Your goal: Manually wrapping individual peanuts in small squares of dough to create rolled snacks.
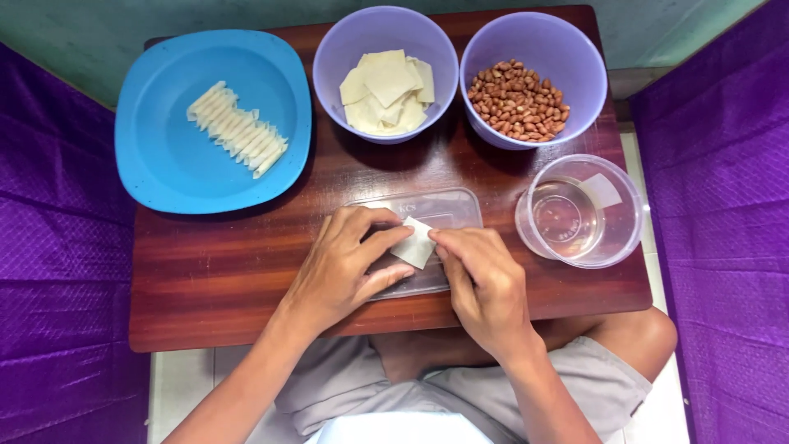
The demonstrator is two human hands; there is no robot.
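hands meet over a clear plastic lid (427,210) lying flat on the wooden counter (214,271), where the left hand (341,267) and right hand (485,284) each close a fingertip grip on opposite edges of one small pale dough square (413,244). behind the lid stand a purple bowl of dough squares (385,74) and a purple bowl of peanuts (521,78). a blue plate with folded pieces (212,119) sits behind and left of the lid, a clear tub of water (579,211) just right of it.
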